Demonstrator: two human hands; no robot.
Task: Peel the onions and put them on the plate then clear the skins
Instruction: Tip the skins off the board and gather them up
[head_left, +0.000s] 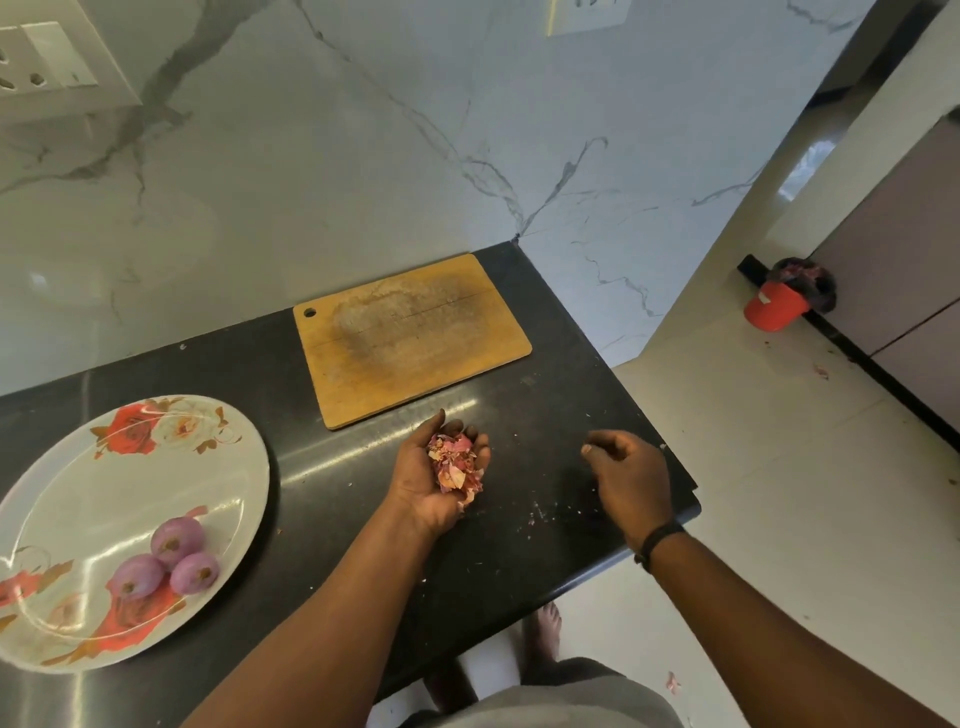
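The dark counter (363, 364) carries a wooden cutting board (413, 338) at the far side, now bare. On the left, the flowered plate (78, 467) already holds three peeled onions (169, 564) near its front edge, so the peeling and placing seem finished. What is left is the clearing. The left hand (441, 478) lies palm up, fingers curled as a cup around a heap of skins (454, 465). The right hand (628, 478) hovers beside, fingers loosely bent; whether it pinches a flake I cannot tell. Small crumbs (540, 514) remain on the counter between the hands. A red bin (776, 306) stands on the floor at the right.
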